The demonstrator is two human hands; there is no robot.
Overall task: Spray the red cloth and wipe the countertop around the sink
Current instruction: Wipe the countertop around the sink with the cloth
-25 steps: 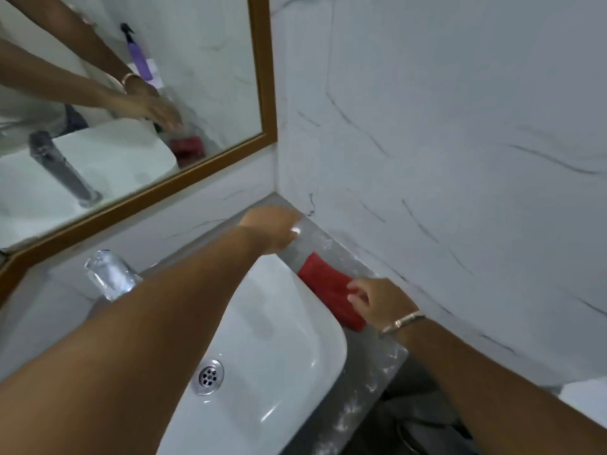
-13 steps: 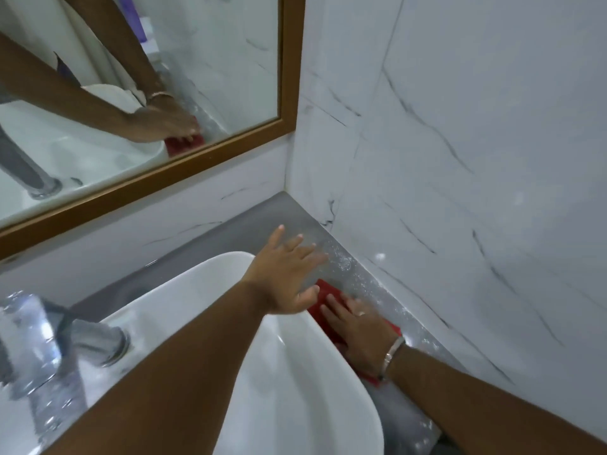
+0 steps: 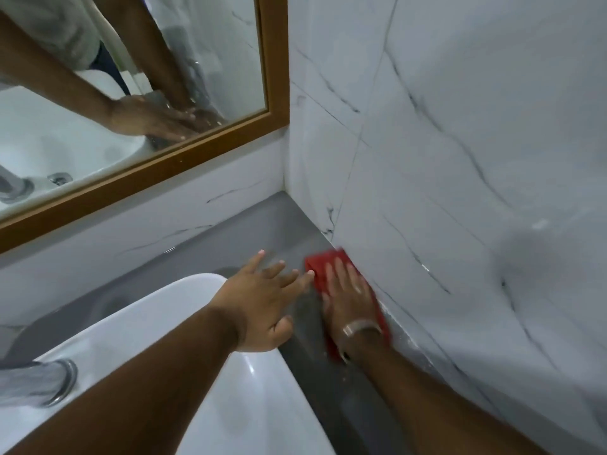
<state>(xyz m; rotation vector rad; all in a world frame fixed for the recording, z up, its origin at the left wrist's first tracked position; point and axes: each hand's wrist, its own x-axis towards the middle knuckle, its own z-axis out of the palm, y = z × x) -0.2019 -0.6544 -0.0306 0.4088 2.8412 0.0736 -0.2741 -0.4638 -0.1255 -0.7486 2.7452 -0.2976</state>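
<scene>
The red cloth (image 3: pixel 320 266) lies flat on the grey countertop (image 3: pixel 262 224), in the narrow strip between the white sink (image 3: pixel 157 323) and the right marble wall. My right hand (image 3: pixel 348 290) presses flat on the cloth with fingers stretched toward the back corner; most of the cloth is hidden under it. My left hand (image 3: pixel 262 300) rests on the sink's right rim, fingers spread, holding nothing, its fingertips close to the cloth. No spray bottle is in view.
A chrome tap (image 3: pixel 36 384) stands at the left on the sink. A wood-framed mirror (image 3: pixel 272 60) hangs on the back wall. The marble wall (image 3: pixel 460 159) bounds the counter on the right, meeting the back wall in a corner.
My right hand has slid the red cloth along the counter toward the back corner. My left hand stays on the sink rim. The view has shifted closer to the corner.
</scene>
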